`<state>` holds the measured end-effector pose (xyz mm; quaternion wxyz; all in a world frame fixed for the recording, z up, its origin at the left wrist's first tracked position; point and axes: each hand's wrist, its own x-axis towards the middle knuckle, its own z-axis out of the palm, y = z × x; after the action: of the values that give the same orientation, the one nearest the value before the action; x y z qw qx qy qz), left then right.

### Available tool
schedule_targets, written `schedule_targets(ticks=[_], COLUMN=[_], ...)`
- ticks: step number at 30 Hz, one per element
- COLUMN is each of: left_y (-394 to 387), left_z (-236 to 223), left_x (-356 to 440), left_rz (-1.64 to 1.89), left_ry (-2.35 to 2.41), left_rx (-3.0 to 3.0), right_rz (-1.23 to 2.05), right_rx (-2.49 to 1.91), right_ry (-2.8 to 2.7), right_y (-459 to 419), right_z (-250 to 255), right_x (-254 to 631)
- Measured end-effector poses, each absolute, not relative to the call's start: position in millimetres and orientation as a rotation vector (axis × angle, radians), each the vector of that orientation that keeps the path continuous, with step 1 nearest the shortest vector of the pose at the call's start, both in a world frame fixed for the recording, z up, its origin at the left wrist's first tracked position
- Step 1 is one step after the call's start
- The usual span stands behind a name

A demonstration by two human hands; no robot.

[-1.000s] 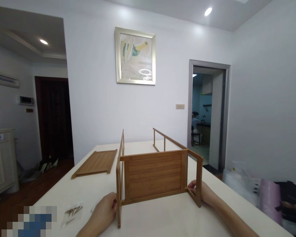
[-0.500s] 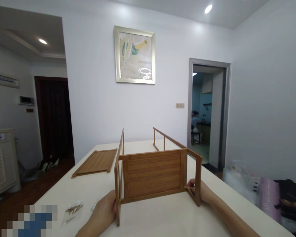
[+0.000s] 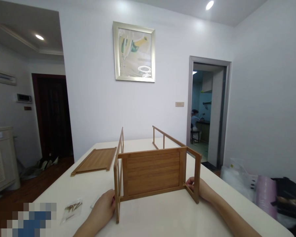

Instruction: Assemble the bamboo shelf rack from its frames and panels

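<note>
A brown wooden shelf frame (image 3: 192, 151) stands on the white table, its two ladder-like sides joined by an upright wooden panel (image 3: 153, 173). My left hand (image 3: 106, 204) is closed at the lower part of the left side, its fingertips partly hidden by the wood. Reaching around the right side, my right hand (image 3: 194, 185) has its fingers pinched together near the panel's lower right corner. What they pinch, if anything, is too small to tell. A clear bag of screws (image 3: 72, 209) lies left of my left hand, and a thin metal rod (image 3: 94, 202) rests just beside that hand.
A second wooden panel (image 3: 96, 158) lies flat at the back left of the white table (image 3: 150, 217). Past the table's right edge are a pink roll (image 3: 265, 194) and plastic wrapping (image 3: 236, 176). A person (image 3: 195, 123) sits in the room beyond the doorway.
The view has tilted and shifted slightly, so everything sits a little higher in it. Both hands stay at the same places on the shelf frame.
</note>
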<state>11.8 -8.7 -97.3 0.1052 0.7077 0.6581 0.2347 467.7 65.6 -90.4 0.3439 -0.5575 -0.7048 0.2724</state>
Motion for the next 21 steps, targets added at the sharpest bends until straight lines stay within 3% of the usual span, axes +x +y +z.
schedule_targets(ticks=[21], left_y=[-8.1], left_z=[-100.1], left_x=[14.5], left_rz=[0.793], left_ry=[1.923], left_rx=[2.055], right_rz=[0.609], right_rx=[-1.375], right_ry=[-1.978], right_y=[68.5], right_z=[-94.3], right_x=[467.1])
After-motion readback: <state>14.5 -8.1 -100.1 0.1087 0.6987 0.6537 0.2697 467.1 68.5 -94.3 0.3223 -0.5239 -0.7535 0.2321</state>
